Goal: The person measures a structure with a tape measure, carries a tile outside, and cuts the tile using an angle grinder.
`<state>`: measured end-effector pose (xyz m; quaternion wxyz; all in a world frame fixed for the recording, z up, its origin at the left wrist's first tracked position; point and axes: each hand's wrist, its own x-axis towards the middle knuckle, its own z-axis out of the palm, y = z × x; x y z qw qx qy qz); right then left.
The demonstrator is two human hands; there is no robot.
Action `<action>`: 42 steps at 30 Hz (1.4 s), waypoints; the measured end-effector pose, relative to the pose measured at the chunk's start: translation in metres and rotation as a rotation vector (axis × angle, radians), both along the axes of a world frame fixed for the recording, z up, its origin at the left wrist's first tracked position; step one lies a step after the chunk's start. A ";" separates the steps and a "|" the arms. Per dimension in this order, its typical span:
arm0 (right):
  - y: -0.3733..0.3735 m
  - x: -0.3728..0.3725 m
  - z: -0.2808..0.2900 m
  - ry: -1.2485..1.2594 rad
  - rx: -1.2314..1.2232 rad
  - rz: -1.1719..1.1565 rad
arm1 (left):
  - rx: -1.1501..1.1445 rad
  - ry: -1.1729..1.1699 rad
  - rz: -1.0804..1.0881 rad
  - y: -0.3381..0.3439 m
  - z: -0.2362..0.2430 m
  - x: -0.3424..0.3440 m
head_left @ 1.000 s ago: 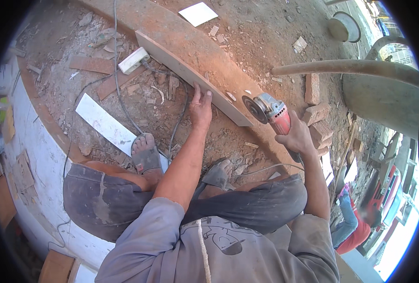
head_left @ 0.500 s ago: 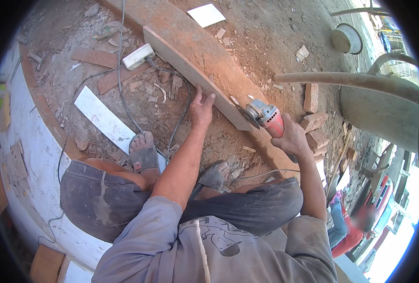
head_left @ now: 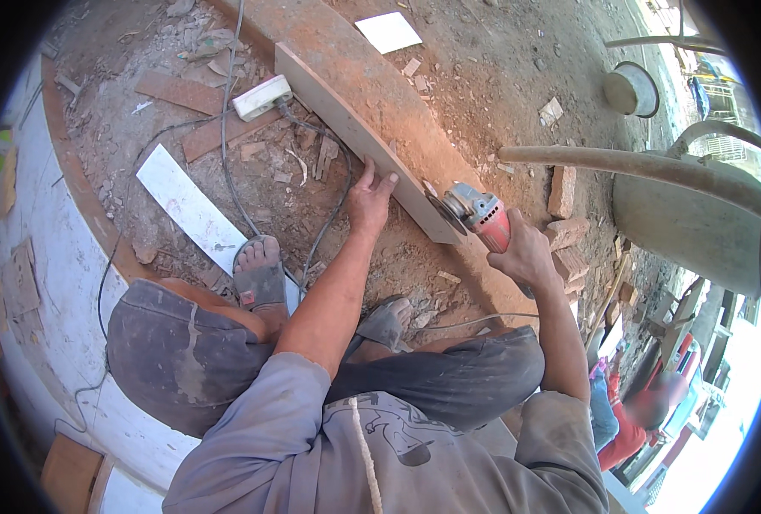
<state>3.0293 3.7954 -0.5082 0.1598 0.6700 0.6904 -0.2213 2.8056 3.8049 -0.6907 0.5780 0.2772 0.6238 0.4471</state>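
Note:
My left hand point(head_left: 370, 199) grips the near edge of a long narrow tile strip point(head_left: 350, 128), thumb on one face and fingers on the other. The strip stands on edge along a dusty reddish ledge point(head_left: 449, 158). In my right hand point(head_left: 522, 253) is a red and grey angle grinder point(head_left: 488, 218), my fingers wrapped round its body. Its dark disc point(head_left: 446, 212) is at the strip's right-hand side, near the lower end; I cannot tell whether it touches. A small pale sliver point(head_left: 430, 187) shows beside the disc.
A white power socket block point(head_left: 262, 97) and its cables lie left of the strip. A white tile strip point(head_left: 190, 206) is by my foot. Bricks point(head_left: 566, 236), a bucket point(head_left: 631, 90) and a wheelbarrow-like metal frame point(head_left: 620, 158) stand right. A person in red point(head_left: 629, 433) sits at lower right.
The whole view has shifted slightly. The grinder has moved a little up and left along the strip. Both hands keep their grip.

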 end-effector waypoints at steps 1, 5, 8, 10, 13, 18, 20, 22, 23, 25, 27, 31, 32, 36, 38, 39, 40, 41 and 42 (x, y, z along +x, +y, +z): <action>0.000 -0.001 0.002 -0.006 -0.008 -0.010 | 0.000 0.000 0.005 0.000 -0.002 0.000; 0.002 -0.005 0.004 -0.018 -0.010 -0.011 | 0.022 -0.090 0.050 -0.001 -0.009 0.002; 0.003 -0.007 0.003 -0.033 -0.025 -0.026 | -0.008 -0.084 0.034 0.000 -0.001 0.001; 0.003 -0.008 0.003 -0.028 -0.012 -0.020 | -0.012 -0.069 0.027 0.000 -0.001 0.000; 0.002 -0.008 0.002 -0.020 0.006 -0.014 | 0.005 -0.081 0.036 -0.001 -0.005 0.001; 0.003 -0.007 -0.003 -0.011 -0.034 -0.065 | 0.024 -0.115 0.061 0.000 -0.010 0.002; 0.002 -0.007 -0.003 -0.018 -0.044 -0.078 | 0.009 -0.115 0.047 0.000 -0.004 0.001; 0.002 -0.006 -0.005 -0.014 -0.019 -0.052 | -0.004 -0.114 0.035 0.000 -0.003 0.001; 0.002 -0.005 -0.005 -0.014 -0.019 -0.051 | 0.008 -0.136 0.043 0.001 -0.005 0.001; 0.002 -0.004 -0.006 -0.011 -0.017 -0.031 | 0.019 -0.158 0.052 0.000 -0.004 0.000; 0.004 -0.008 -0.003 -0.015 -0.036 -0.053 | 0.013 -0.128 0.050 0.000 0.002 0.000; 0.004 -0.010 -0.003 -0.021 -0.037 -0.079 | -0.001 -0.152 0.053 0.001 0.005 0.000; 0.004 -0.011 -0.002 -0.023 -0.038 -0.079 | -0.001 -0.147 0.054 0.001 0.003 0.000; 0.005 -0.014 -0.002 -0.033 -0.052 -0.087 | 0.058 -0.197 0.105 -0.001 -0.011 0.003; 0.005 -0.013 -0.002 -0.033 -0.057 -0.091 | 0.037 -0.199 0.090 0.000 -0.009 0.003; 0.005 -0.012 -0.003 -0.033 -0.053 -0.092 | 0.017 -0.198 0.076 0.000 -0.008 0.003; 0.005 -0.012 -0.003 -0.033 -0.048 -0.091 | 0.018 -0.199 0.077 0.000 -0.009 0.004; 0.005 -0.013 -0.002 -0.033 -0.048 -0.091 | 0.033 -0.206 0.091 0.000 -0.010 0.005; 0.006 -0.014 -0.001 -0.046 -0.057 -0.097 | 0.048 -0.213 0.104 0.000 -0.011 0.006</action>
